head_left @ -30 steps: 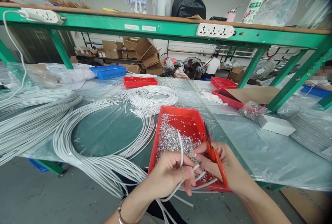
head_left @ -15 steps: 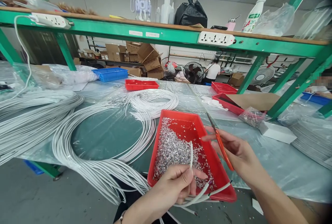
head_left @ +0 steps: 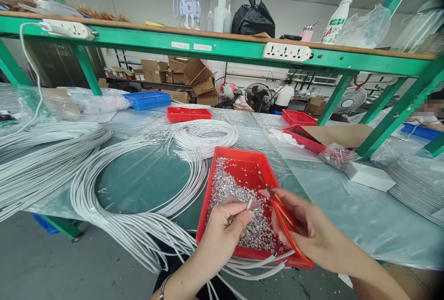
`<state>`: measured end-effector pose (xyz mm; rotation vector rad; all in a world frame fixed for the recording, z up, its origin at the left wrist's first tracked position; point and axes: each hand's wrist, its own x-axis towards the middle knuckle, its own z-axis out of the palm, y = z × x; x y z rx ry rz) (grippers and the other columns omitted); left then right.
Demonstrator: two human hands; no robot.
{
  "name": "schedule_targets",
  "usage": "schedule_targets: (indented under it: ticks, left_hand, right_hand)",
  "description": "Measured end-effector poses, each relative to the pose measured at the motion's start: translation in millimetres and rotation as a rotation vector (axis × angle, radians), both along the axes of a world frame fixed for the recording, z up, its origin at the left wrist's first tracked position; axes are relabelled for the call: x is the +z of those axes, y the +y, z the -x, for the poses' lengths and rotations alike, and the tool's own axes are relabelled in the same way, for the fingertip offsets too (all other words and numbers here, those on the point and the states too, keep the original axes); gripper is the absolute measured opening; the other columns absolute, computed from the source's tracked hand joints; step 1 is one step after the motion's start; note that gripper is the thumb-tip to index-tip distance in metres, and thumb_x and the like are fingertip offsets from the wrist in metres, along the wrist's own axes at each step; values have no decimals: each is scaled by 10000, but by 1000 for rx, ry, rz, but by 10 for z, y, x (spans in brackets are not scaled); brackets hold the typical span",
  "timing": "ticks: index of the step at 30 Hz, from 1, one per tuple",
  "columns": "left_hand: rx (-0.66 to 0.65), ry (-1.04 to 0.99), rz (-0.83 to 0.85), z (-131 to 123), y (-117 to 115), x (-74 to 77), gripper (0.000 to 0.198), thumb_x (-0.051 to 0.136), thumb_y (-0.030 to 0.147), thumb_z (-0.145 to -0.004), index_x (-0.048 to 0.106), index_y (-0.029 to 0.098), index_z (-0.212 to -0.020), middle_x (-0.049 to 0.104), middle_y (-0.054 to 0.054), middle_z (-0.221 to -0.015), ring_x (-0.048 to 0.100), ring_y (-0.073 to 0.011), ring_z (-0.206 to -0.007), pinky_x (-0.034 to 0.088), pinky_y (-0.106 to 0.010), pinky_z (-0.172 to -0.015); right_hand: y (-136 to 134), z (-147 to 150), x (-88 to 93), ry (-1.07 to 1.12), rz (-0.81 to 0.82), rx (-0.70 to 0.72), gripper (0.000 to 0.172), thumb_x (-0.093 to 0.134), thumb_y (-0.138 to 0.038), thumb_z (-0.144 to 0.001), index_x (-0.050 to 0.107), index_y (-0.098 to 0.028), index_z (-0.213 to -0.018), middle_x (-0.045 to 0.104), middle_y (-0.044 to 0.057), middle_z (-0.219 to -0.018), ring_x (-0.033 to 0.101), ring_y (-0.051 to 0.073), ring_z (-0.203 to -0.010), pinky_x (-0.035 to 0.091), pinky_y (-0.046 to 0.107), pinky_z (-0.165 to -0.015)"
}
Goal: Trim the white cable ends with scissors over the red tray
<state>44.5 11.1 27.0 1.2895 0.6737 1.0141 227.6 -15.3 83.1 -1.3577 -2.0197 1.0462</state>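
Observation:
My left hand point(head_left: 231, 223) pinches a white cable point(head_left: 249, 203) close to its end, which pokes up a little past the fingertips. In my right hand point(head_left: 305, 226) is a pair of scissors or snips with orange handles point(head_left: 286, 226); their dark tips point up and left, just right of the cable end. Both hands are over a red tray point(head_left: 248, 154) heaped with small silvery scraps point(head_left: 225, 184). Several other white cable ends point(head_left: 256, 270) lie across the tray's near edge, below my hands.
Coils of white cable point(head_left: 135, 214) cover the left side of the table. A blue tray point(head_left: 149, 100) and a small red tray point(head_left: 189, 114) stand further back. To the right are a white box point(head_left: 369, 177) and a green shelf post point(head_left: 388, 117). A person point(head_left: 285, 94) sits in the background.
The left hand has lowered, with less cable showing above its fingers. My right hand has moved down and left, bringing the orange-handled tool over the tray near the cable end.

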Motion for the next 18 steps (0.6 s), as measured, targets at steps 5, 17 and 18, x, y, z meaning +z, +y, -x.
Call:
schedule_targets:
  ticks: [5,17,18]
  left_hand:
    - [110,93,-60,73,34,24,306,567,365,-784,624,90,-904,457,-29,-707,425,-35,-503,327,-160,-439]
    - [209,200,-316,109,87,-20,243,559,368,-802,650,147,-851,493,-36,-698,449,-73,-638,337,-185,-558]
    - [208,197,-317,108,84,-24,247,558,368,-803,648,144,-855,493,-39,-700,451,-76,-639,336,-185,-549]
  right_hand:
    - [-118,-143,-59,-285,125,36,627,463,-431,-829,249,-150,-1346,445,138,-1148,505,204,-1016,455,336,-867]
    - [-122,-191,-72,-204,165,14,712,426,-529,-839,242,-107,-1382,424,167,-1192,469,229,-1066,425,336,-896]
    - [-126,-184,-62,-242,149,10,719,407,-549,-838,252,-98,-1376,450,171,-1146,484,235,-1034,439,349,-863]
